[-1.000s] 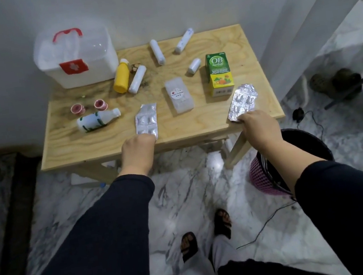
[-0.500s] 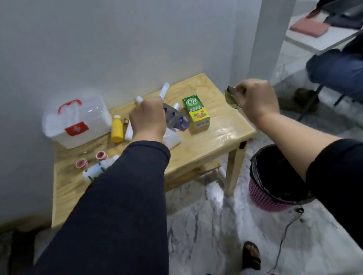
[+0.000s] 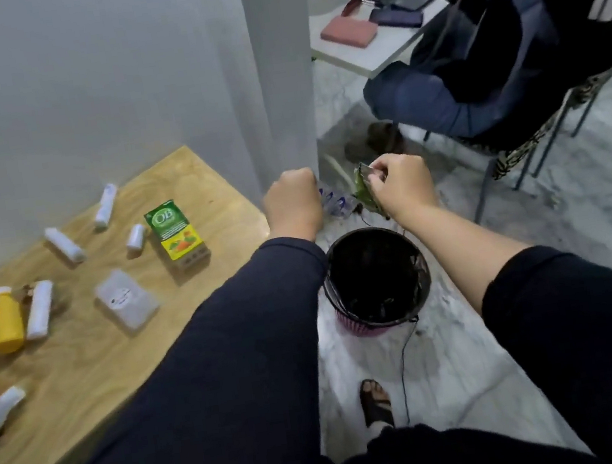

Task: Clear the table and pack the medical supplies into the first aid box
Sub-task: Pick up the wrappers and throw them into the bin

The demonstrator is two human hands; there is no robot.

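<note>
Head view: each hand (image 3: 293,208) (image 3: 402,185) clutching a blister pack (image 3: 335,202) (image 3: 365,186) above bin (image 3: 382,323).

Four white rolls (image 3: 62,239), two blister packs (image 3: 336,204), one yellow bottle (image 3: 5,319), one green carton (image 3: 174,232).

Likely a home: marble floor (image 3: 587,200), wooden table (image 3: 90,360), bin (image 3: 376,281).

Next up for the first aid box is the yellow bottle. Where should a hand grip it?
Grip the yellow bottle around its middle, coming from above. It lies on the table, white cap toward the wall, a white roll close against its right side.
</note>
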